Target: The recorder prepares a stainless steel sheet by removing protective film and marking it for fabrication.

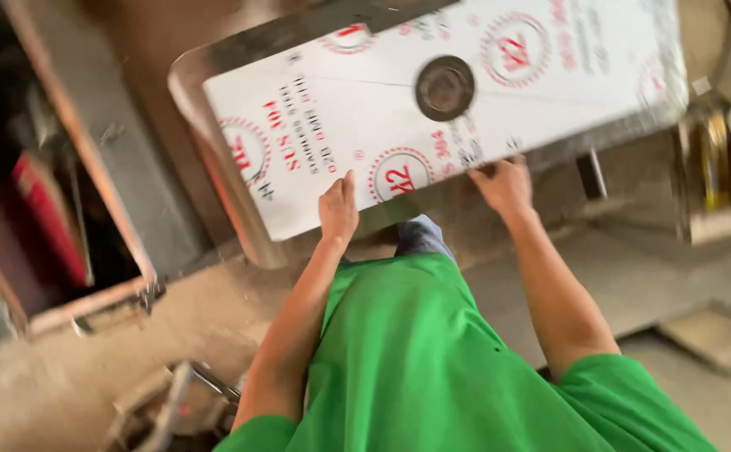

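Two bare hands are seen at the near edge of a large metal sheet (432, 109), which fills the upper middle of the frame and is covered with a white protective film printed in red and black. The left hand (338, 209) is laid against the lower edge of the sheet left of centre, fingers together and pointing up onto the film, more pressed flat than clenched. The right hand (506, 186) is curled over the same edge further right, fingers hooked around the rim in a loose grasp; how firmly it is closed cannot be told through the blur. A round hole with a dark ring (445, 88) is cut in the sheet above and between the hands. The sheet is tilted, with its rounded corner toward the left of the frame, above a concrete floor (89, 368). A rusty metal frame (89, 159) with a red object (47, 218) inside lies at the left.

The step in hand is judged to be the carrying or positioning of the sheet. For any further move, an even grip on both sides appears to be called for, since the bare edge is thin and the sheet is wide.
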